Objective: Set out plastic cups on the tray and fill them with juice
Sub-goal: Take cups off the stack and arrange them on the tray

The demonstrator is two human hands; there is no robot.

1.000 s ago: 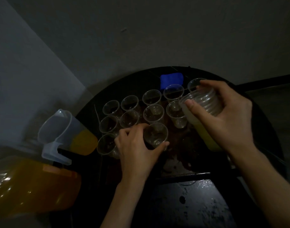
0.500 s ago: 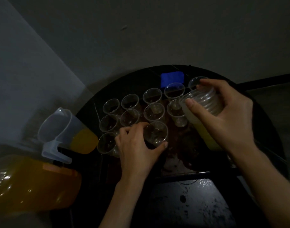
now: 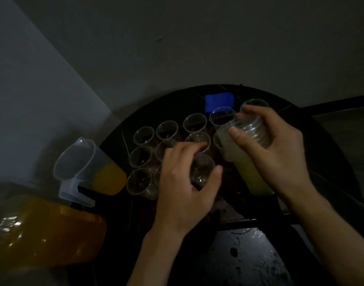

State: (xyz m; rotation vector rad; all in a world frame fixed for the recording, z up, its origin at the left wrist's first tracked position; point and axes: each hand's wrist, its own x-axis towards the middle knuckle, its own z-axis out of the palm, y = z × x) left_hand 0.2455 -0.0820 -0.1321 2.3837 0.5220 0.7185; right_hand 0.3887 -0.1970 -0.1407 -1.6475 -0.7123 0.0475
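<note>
On the tray point(image 3: 329, 153) the left hand point(image 3: 183, 182) grips a cup point(image 3: 202, 170) — the right hand point(image 3: 280, 153) clasps the cup stack point(image 3: 247, 131)

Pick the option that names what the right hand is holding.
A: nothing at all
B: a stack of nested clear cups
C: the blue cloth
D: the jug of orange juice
B: the right hand curls round a stack of nested clear cups above the tray. The jug stands untouched at the left, and the left hand grips a single cup.
</note>
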